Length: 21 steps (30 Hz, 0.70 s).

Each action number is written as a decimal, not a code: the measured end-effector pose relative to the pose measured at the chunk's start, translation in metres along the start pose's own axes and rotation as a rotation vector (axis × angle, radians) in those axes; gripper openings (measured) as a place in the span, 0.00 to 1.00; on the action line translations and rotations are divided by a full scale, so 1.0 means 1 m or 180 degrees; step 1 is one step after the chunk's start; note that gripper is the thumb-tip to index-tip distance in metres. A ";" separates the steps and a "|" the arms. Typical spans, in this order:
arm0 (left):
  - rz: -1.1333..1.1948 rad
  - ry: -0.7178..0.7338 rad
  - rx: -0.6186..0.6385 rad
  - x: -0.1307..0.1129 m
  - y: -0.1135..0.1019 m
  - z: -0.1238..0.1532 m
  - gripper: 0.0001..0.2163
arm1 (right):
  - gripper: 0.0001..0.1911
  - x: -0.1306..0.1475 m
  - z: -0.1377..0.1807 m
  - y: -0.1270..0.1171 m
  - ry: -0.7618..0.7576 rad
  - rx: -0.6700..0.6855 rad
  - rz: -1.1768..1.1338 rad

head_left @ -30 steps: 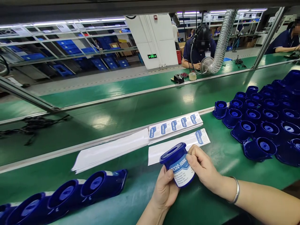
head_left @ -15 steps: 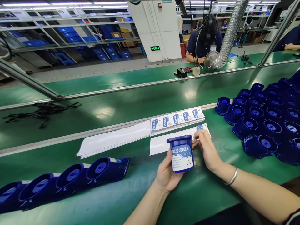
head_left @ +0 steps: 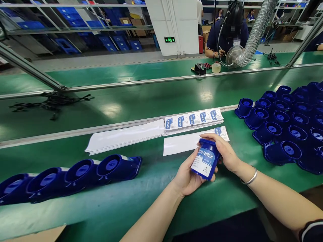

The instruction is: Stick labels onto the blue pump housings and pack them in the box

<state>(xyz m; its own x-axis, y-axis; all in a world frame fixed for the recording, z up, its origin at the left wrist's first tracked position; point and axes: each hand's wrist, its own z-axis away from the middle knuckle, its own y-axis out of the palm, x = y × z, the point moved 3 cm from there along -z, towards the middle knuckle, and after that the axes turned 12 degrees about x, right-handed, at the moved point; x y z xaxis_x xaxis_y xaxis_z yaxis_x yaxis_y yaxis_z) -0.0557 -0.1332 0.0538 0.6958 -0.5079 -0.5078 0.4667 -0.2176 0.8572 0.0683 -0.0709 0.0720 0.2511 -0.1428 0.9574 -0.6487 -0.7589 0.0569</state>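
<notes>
A dark blue plastic housing [head_left: 208, 144] with a flanged top sits tilted between my hands. On its side facing me is a white and blue label [head_left: 204, 163] reading 5000L/H. My left hand [head_left: 188, 176] grips the housing from the left and below. Across the top rim and right side, my right hand [head_left: 225, 153] is closed on it as well. Just behind lies a label sheet [head_left: 180, 144], mostly bare white, with a printed label at its right end. A stack of printed label sheets [head_left: 193, 120] is farther back, beside a pile of blank white sheets [head_left: 126, 134].
Several blue housings [head_left: 111, 165] lie in a row at left. Many more housings [head_left: 272, 129] crowd the right of the green bench [head_left: 156, 208]. Black cables [head_left: 52, 101] lie at the back left. Across the rail, a co-worker [head_left: 227, 37] sits near a silver duct [head_left: 259, 33].
My right hand has moved from beside the label sheet onto the housing's top and right side. The housing has tilted and shifted slightly right. The camera view has dipped.
</notes>
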 end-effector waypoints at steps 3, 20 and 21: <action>-0.0277 -0.0031 -0.0043 -0.001 -0.001 0.000 0.23 | 0.24 -0.002 0.001 -0.001 -0.0081 -0.0097 0.0006; -0.2359 0.0432 -0.0512 -0.023 0.001 0.009 0.18 | 0.30 -0.008 0.002 -0.005 0.0293 -0.0869 0.0539; -0.2464 0.0447 -0.0513 -0.024 0.002 0.009 0.17 | 0.30 -0.008 0.002 -0.006 0.0300 -0.0871 0.0549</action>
<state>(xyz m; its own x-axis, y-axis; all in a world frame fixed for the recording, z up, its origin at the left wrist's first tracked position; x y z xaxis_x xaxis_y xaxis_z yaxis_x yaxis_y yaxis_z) -0.0770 -0.1291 0.0685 0.1994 -0.1501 -0.9683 0.9106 -0.3367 0.2397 0.0713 -0.0666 0.0632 0.0616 -0.1851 0.9808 -0.8479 -0.5281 -0.0464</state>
